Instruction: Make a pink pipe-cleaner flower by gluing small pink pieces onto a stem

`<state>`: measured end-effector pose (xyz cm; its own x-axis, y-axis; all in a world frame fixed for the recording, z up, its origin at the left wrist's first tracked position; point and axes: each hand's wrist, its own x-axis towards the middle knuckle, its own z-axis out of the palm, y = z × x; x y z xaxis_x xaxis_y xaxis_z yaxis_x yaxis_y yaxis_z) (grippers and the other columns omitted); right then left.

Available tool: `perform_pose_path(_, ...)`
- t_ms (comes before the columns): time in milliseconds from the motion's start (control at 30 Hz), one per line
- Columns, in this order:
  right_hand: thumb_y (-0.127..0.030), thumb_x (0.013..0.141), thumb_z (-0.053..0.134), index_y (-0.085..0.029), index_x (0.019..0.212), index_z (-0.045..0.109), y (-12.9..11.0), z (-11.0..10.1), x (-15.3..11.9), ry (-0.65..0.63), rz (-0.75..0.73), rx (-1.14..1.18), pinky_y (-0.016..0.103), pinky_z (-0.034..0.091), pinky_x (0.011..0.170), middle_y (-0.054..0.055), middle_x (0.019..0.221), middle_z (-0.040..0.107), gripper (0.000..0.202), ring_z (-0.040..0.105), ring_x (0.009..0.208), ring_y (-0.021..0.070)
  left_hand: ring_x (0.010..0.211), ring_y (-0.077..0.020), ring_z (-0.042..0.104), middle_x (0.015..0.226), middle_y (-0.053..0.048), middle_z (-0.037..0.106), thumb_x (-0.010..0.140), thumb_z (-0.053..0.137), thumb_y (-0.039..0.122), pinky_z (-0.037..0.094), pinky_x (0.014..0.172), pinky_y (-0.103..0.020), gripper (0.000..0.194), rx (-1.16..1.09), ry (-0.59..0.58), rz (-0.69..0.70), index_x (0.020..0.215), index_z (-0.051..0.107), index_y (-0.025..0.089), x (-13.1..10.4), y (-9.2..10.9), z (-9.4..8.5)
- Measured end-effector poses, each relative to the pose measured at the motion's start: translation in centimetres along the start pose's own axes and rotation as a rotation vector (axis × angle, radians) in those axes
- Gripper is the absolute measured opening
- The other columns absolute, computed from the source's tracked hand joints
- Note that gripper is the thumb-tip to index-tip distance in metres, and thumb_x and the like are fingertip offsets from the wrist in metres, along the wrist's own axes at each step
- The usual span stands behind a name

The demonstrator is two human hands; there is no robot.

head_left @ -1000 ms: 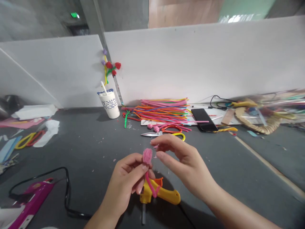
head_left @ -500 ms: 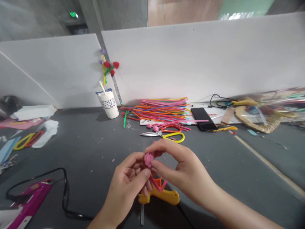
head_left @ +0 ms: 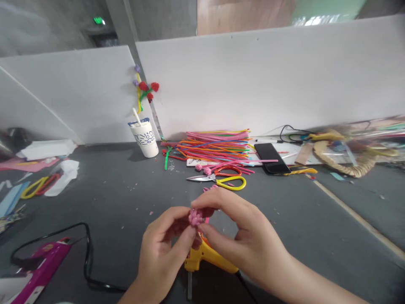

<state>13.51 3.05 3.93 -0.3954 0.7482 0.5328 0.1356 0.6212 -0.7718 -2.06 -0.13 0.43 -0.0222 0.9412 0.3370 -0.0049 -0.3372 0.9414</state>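
Note:
Between my two hands is a small pink pipe-cleaner flower. My left hand pinches its left side with thumb and forefinger. From the right, my right hand pinches it the same way. A bit of pink stem shows behind the flower, mostly hidden by my fingers. Under my hands lies a yellow hot glue gun, a glue stick poking out of its end. Scissors with one red and one yellow handle lie just beyond, beside two small pink balls.
A pile of coloured pipe cleaners lies at the back, with a black phone to its right. A white cup with a straw stands left of the pile. A magenta power strip and its black cable occupy the front left.
The flower has turned in my fingers and shifted slightly left and down. Its pink stem, earlier hanging bent below over the glue gun, now shows only as a short piece behind the flower.

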Motion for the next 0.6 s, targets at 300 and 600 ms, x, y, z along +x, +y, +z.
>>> perform_pose_path(300,0.0,0.074,0.064,-0.02,0.088,0.062,-0.4,0.0,-0.1,-0.031,0.062,0.073,0.021,0.05,0.074,-0.001,0.086,0.063,0.025,0.059,0.08,0.0119,0.077,-0.0105,0.07,0.091,0.0,0.074,0.082,0.062,0.006,0.055,0.074,-0.014,0.029,0.409,0.062,0.466,0.104,0.067,0.022,-0.6,-0.9,-1.0)
perform_pose_path(600,-0.002,0.073,0.06,-0.019,0.087,0.064,-1.0,0.1,-0.4,-0.042,0.051,0.043,0.022,0.051,0.069,0.0,0.083,0.068,0.022,0.063,0.075,0.0128,0.076,-0.0193,0.074,0.089,-0.006,0.078,0.08,0.064,0.008,0.059,0.068,-0.023,0.029,0.447,0.102,0.594,0.106,0.068,0.019,-0.9,-1.4,-1.2)
